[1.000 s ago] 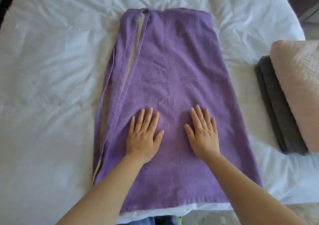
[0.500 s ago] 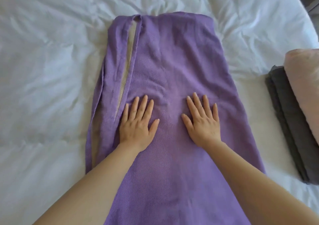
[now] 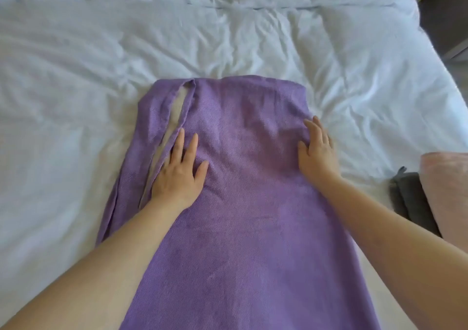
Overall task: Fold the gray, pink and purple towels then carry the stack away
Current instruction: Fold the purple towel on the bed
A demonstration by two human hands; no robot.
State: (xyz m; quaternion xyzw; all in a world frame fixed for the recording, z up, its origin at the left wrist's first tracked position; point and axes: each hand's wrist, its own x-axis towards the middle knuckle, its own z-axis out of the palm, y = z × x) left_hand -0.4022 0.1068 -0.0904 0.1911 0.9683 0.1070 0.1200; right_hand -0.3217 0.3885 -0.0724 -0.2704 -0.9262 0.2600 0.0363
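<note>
— Where's the purple towel?

— Flat on the bed, right in front of the person, folded into a long strip. Both hands lie on it, spread well apart, palms down and fingers straight, gripping nothing.

— Which hand is where?

— The left hand presses near the towel's left side, just beside the loose edges, where a pale strip shows through a gap between them. The right hand rests along the towel's right edge, which looks to me like the fold.

— So this is the smoothing step?

— I'd say so. To do it well, I reckon the palms should sweep outward from the towel's middle and on toward its far end, flat and light, so the layers don't drag. That gap on the left wants closing first. Nudge the top edge over until it lines up with the lower one, or the next fold will come out crooked.

— How does the towel lie?

— Its long axis runs straight away from the person. The far short end points up the bed and looks fairly square, and the near end drops out of view below. The next fold would likely bring one short end over to the other.

— And the other two?

— Off to the right of the purple towel, well apart from it, the gray towel and pink towel lie folded, the pink seemingly on top. Only the purple one looks unfinished.
</note>
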